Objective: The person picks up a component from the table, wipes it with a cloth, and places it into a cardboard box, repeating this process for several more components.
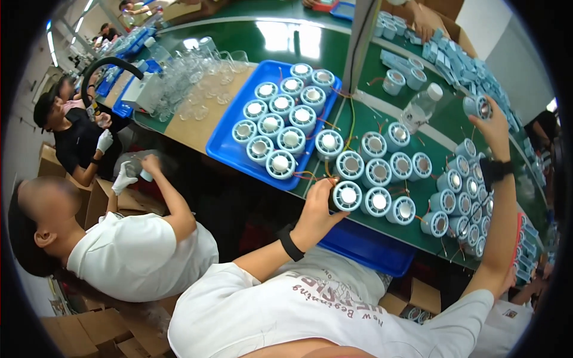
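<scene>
My left hand [320, 210] grips a round light-blue plastic housing [347, 196] with a silver disc in its slotted top, at the table's near edge. Thin coloured wires run out beside its fingertips. Raised at the right, my right hand [494, 130] is closed around a similar light-blue housing [477, 107], its metallic end partly showing. Between my hands stand several more light-blue housings [377, 172], silver discs facing up. Others crowd together on the right [463, 203], some with loose wires; my right forearm hides part of that group.
A blue tray [216, 143] of housings stands left of my left hand. Clear plastic cups [197, 74] lie beyond it. A clear bottle [422, 107] and a metal post [360, 48] rise from the green table. Light-blue pieces [453, 59] pile up far right. Co-workers sit at left.
</scene>
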Demonstrator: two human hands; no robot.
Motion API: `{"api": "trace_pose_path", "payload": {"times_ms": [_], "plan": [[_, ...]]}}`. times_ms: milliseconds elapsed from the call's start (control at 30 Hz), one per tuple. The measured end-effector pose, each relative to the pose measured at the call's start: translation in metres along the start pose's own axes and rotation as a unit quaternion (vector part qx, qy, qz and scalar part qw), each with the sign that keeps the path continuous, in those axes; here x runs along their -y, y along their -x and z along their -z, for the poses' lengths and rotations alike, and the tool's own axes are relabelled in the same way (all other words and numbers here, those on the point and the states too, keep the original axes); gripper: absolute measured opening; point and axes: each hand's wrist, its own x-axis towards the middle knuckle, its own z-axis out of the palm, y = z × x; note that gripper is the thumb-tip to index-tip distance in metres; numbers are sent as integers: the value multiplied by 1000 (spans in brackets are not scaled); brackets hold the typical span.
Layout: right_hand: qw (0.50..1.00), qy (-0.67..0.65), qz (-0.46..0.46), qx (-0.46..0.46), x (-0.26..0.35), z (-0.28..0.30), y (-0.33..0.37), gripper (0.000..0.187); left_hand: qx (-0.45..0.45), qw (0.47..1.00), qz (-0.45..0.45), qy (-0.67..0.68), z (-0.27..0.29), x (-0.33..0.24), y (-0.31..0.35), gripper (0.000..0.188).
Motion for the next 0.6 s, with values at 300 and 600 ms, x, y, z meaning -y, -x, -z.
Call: {"api": "trace_pose_path", "payload": {"times_ms": [300,600], "plan": [[992,-120,-35,-8,165,41,59,66,-59,997,-45,16,10,-9,11,94],[891,-309,118,312,255,25,84,71,-7,910,44,413,55,-53,-11,88]]}}
